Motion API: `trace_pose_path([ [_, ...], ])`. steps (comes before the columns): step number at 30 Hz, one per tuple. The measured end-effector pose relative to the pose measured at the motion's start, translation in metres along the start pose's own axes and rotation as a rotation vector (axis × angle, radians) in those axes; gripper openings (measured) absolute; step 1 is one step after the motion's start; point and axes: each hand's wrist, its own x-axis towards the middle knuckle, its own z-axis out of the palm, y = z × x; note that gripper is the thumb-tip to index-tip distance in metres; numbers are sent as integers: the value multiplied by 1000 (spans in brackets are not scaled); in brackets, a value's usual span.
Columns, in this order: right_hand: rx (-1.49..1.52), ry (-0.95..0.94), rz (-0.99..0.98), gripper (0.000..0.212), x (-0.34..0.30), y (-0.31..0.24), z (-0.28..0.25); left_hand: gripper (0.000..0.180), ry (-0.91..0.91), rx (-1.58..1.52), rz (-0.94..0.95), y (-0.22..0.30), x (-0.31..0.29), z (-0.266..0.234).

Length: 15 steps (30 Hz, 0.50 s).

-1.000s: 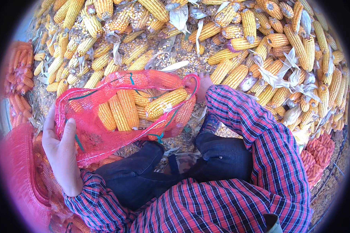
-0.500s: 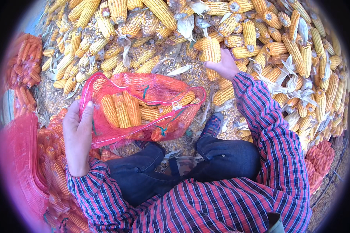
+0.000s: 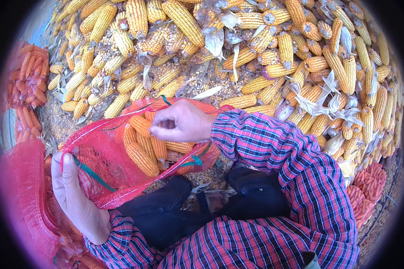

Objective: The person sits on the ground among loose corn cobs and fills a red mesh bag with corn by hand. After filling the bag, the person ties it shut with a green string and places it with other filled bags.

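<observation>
The left hand (image 3: 80, 201) pinched the edge (image 3: 132, 190) of the red mesh bag (image 3: 105, 157) at its left end, thumb against fingers. The right hand (image 3: 182, 121) was half curled over the mouth of the bag, with nothing seen in its grasp; whether its fingertips touched the cob (image 3: 139, 125) just beside them could not be told. The bag lay just beyond the person's legs (image 3: 256, 193), its mouth spread, with several cobs (image 3: 141, 159) inside. Its mesh looked light, limp and likely to snag, so it was probably best held by the edge, while the cobs seemed stiff, ridged and fairly easy to grip around the middle. A green tie (image 3: 93, 174) hung near the bag's left end. Beyond the bag rose a heap (image 3: 286, 47) with pale husks (image 3: 316, 105). Left of the bag were a filled sack (image 3: 31, 74) and, nearer the person, red netting (image 3: 27, 193); well to its right lay packed sacks (image 3: 368, 181).
</observation>
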Motion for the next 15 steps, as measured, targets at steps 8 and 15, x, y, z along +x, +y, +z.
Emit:
trace_pose_path([
  [8, -1215, -190, 274, 39, 0, 148, -99, 4, -445, 332, -198, -7, 2, 23],
  [15, -1429, -319, 66, 24, 12, 156, -109, 5, -428, 326, -209, -5, 6, 24],
])
